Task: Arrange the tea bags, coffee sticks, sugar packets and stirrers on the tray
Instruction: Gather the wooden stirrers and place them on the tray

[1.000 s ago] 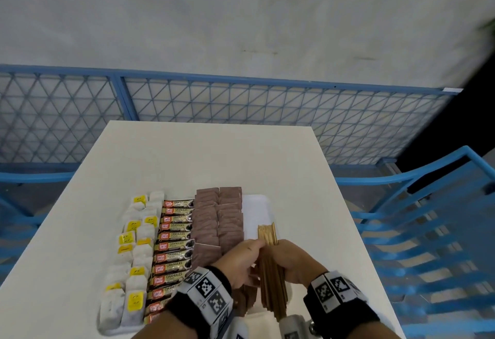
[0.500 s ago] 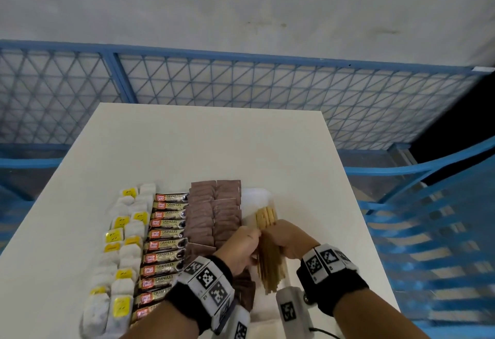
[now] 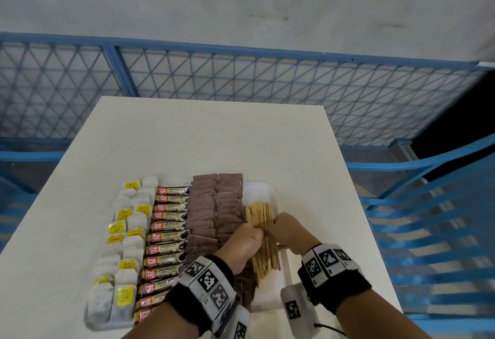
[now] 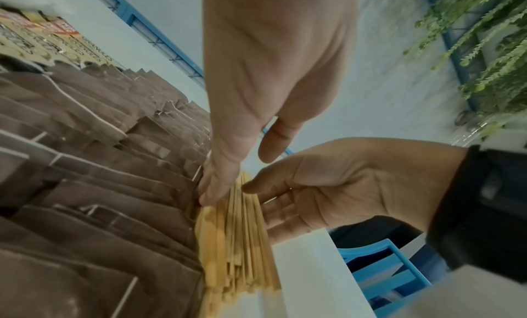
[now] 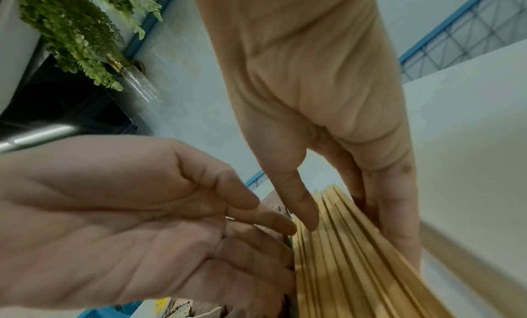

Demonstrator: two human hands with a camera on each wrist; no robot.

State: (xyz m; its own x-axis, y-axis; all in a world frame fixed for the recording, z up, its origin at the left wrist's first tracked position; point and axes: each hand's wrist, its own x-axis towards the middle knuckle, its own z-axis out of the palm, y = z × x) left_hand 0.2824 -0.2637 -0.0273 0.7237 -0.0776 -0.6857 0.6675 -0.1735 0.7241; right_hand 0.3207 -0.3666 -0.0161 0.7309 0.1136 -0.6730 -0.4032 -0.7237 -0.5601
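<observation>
Wooden stirrers (image 3: 261,218) likely touching left fingers (image 4: 219,183), right fingers (image 5: 399,217)

I note the tray (image 3: 258,190) at the table's (image 3: 214,135) near edge; on it, left to right: tea bags (image 3: 128,234), coffee sticks (image 3: 167,234), sugar packets (image 3: 214,204), stirrers (image 3: 261,214). Fence (image 3: 241,76) behind table.

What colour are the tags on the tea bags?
Yellow tags, best seen in the head view.

Tea bags (image 3: 126,234), coffee sticks (image 3: 168,226), brown sugar packets (image 3: 214,204), wooden stirrers (image 3: 259,215) in columns on tray (image 3: 261,191).
</observation>
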